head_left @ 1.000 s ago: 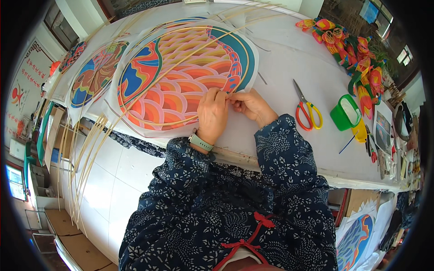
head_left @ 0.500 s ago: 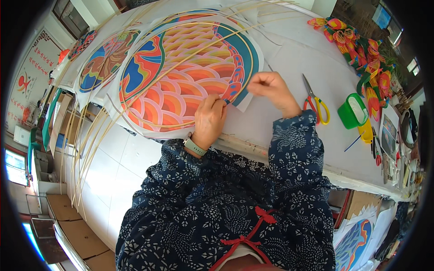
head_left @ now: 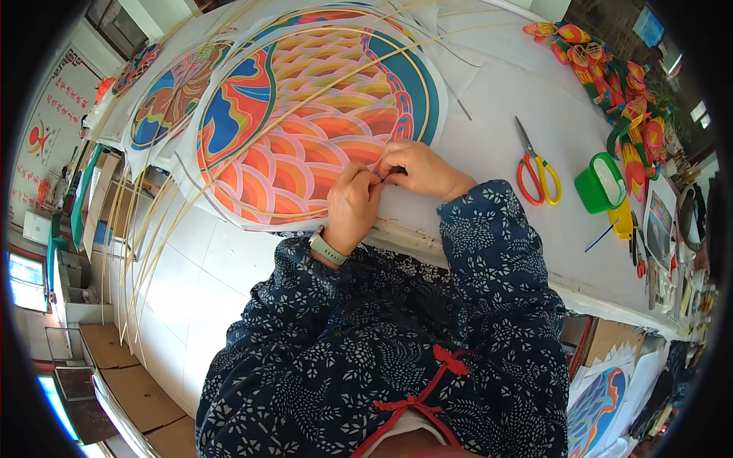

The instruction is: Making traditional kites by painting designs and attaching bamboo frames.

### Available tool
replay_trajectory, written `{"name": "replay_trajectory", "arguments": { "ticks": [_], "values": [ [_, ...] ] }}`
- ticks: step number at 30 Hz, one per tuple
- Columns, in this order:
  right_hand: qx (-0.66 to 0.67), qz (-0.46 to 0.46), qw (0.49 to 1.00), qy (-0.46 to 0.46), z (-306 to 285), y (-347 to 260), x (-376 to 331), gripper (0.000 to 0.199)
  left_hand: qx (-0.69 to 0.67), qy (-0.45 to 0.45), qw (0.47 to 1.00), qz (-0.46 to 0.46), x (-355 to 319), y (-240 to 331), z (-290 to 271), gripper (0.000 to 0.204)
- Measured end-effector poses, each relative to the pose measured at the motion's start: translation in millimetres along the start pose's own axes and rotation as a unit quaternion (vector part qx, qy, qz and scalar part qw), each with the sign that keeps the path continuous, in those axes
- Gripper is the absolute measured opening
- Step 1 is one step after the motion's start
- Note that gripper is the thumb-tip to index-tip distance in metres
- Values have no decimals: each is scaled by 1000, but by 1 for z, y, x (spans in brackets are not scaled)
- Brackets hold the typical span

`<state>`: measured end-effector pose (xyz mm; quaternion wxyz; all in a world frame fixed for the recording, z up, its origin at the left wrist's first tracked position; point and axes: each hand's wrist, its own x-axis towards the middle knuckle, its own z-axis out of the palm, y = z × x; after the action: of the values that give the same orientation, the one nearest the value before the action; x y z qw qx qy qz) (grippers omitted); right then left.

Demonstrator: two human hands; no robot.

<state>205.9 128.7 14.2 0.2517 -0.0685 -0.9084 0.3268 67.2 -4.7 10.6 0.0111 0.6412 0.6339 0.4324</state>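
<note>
A large round painted sheet (head_left: pixel 298 137), with orange scale patterns and a teal border, lies at the table's front edge. Along its rim runs a thin bamboo hoop (head_left: pixel 252 208). My left hand (head_left: pixel 353 204), wearing a watch, is closed at the near right rim, pinching the hoop. My right hand (head_left: pixel 424 172) meets it there, fingers pressed together close to the left fingertips. Whatever the right fingers hold is too small and hidden to name. Long bamboo strips (head_left: pixel 336 80) cross the painted sheet diagonally.
Scissors (head_left: pixel 539 169) with red and yellow handles lie right of my hands, beside a green container (head_left: pixel 600 185). Colourful ornaments (head_left: pixel 611 84) are heaped at the far right. Another painted sheet (head_left: pixel 179 95) lies left. Bamboo strips (head_left: pixel 153 244) hang over the table's left edge.
My right hand has come left and down, from raised beside the sheet to the left fingertips at the rim. My left hand stays at the rim.
</note>
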Motion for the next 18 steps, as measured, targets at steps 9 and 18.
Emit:
{"name": "replay_trajectory", "arguments": {
  "ticks": [9,18],
  "values": [
    [-57,-31,998,-14,7,3,10,15,-5,-31,999,-24,7,-10,-1,9],
    [-79,-20,996,-34,4,2,16,15,-85,-80,993,-22,12,-30,-14,10]
  ]
}}
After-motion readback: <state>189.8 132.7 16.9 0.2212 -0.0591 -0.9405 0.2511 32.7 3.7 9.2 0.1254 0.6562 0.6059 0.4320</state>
